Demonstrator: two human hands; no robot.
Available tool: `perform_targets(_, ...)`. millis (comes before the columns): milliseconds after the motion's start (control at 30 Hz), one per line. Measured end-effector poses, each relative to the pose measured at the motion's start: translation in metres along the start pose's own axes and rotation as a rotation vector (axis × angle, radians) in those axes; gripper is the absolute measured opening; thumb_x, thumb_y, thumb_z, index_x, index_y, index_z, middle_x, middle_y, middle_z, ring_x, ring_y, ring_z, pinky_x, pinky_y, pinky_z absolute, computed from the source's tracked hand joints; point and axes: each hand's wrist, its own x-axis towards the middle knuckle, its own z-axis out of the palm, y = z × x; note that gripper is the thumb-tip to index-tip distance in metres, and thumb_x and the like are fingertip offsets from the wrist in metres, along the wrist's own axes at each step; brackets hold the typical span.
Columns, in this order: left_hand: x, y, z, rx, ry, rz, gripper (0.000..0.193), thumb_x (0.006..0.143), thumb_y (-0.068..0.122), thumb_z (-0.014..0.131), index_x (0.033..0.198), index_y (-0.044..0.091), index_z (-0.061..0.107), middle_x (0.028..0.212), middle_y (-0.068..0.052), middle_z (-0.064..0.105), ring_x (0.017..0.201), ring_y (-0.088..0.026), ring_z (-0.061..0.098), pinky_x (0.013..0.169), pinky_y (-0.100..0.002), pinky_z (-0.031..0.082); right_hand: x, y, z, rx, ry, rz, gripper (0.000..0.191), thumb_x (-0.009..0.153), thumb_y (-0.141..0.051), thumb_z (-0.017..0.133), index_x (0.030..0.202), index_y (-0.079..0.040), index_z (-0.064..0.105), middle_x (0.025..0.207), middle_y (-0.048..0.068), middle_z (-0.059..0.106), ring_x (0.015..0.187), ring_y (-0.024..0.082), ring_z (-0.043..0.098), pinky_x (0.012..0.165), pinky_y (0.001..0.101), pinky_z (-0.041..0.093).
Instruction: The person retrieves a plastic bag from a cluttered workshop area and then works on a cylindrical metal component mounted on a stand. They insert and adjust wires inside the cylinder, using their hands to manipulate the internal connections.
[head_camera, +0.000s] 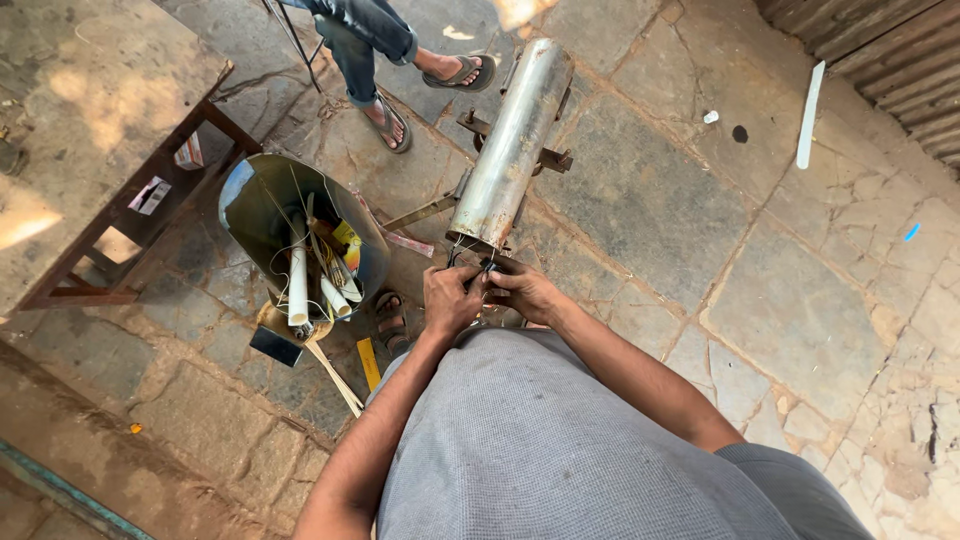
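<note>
**A:** Where's the metal cylinder (512, 140) relative to the hands?

**B:** Directly ahead of them, lying on the stone floor (640, 200). Its near end sits just beyond the fingertips. Left hand (450, 300) and right hand (523, 290) are side by side, touching or nearly so, right at that end.

**A:** Grip state?

**B:** Both are curled closed around thin dark wires (484, 266) coming out of the near end. Left is a loose fist; right has its fingers pinched on the wire bundle. Exactly which strand each one holds is too small to tell.

**A:** Orientation of the cylinder?

**B:** Long axis runs away from the person, tilted slightly right. Near end points at the hands, far end toward another person's sandalled feet (430, 90) at the top of view. Brackets stick out of its sides, and a flat bar angles off to the left near the lower end.

**A:** What's around it?

**B:** A metal bucket (250, 200) to the left of the hands, holding white tubes and rods. A wooden bench (110, 110) is further left. A white strip (809, 115) lies far right, well apart.
</note>
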Motion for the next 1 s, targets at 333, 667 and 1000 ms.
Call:
perform_targets(333, 0.004, -0.003, -0.005, 0.062, -0.009, -0.012, 0.019, 0.086, 0.023, 0.074, 0.097, 0.010, 0.082, 0.091, -0.013, 0.079, 0.080, -0.026, 0.072, 0.095, -0.043, 0.038, 0.001, -0.003, -0.012, -0.170, 0.146, -0.085, 0.056, 0.092, -0.014, 0.072, 0.140, 0.008, 0.053, 0.116, 0.015, 0.073, 0.107, 0.025, 0.072, 0.100, 0.0364, 0.058)
perform_targets(667, 0.005, -0.003, -0.004, 0.029, -0.013, 0.022, 0.018, 0.086, 0.022, 0.074, 0.097, 0.010, 0.082, 0.091, -0.011, 0.079, 0.080, -0.025, 0.072, 0.098, -0.045, 0.036, 0.000, -0.002, -0.022, -0.085, 0.158, -0.096, 0.051, 0.094, -0.009, 0.069, 0.139, 0.010, 0.053, 0.120, 0.017, 0.070, 0.108, 0.027, 0.071, 0.102, 0.0381, 0.058)
perform_targets(1000, 0.003, -0.002, -0.001, 0.051, 0.086, 0.214, 0.015, 0.089, 0.019, 0.071, 0.097, 0.010, 0.079, 0.092, -0.009, 0.078, 0.085, -0.027, 0.072, 0.097, -0.048, 0.034, -0.019, -0.016, -0.030, -0.028, 0.228, -0.085, 0.048, 0.095, -0.014, 0.066, 0.136, 0.009, 0.055, 0.124, 0.019, 0.069, 0.110, 0.025, 0.072, 0.100, 0.0391, 0.060)
